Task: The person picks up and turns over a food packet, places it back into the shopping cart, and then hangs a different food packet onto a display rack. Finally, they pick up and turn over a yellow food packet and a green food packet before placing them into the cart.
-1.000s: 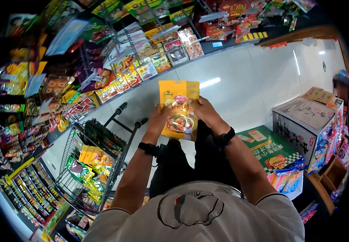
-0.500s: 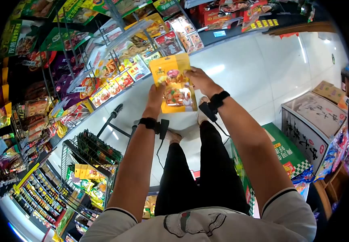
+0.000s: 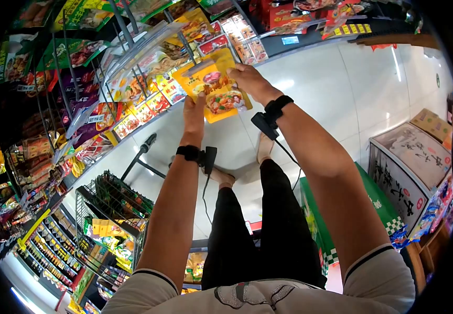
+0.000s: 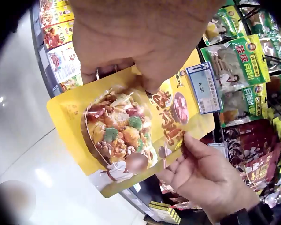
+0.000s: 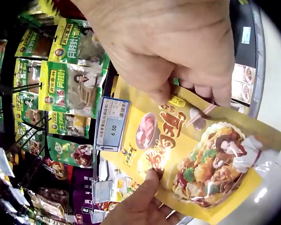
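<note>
A yellow food pouch (image 3: pixel 220 102) with a printed picture of a stew is held up between both hands at the front of a hanging rack. My left hand (image 3: pixel 193 115) pinches its left edge, thumb over the printed front. On the opposite edge, my right hand (image 3: pixel 252 82) grips the pouch between thumb and fingers. In the right wrist view, a price tag reading 6.50 (image 5: pixel 113 124) overlaps the top end of the pouch. Green packets of dried spices (image 5: pixel 70 89) hang close beside that tag.
Metal hooks (image 3: pixel 124 26) project from the rack above the pouch, with packets hanging on them. A wire shopping cart (image 3: pixel 111 220) holding several packets stands at lower left. White cartons (image 3: pixel 410 162) and a green box (image 3: pixel 368 204) are on the right.
Both hands have carried the pouch forward, up and slightly left, from over the floor to the rack. It has tilted, and the arms are stretched further out.
</note>
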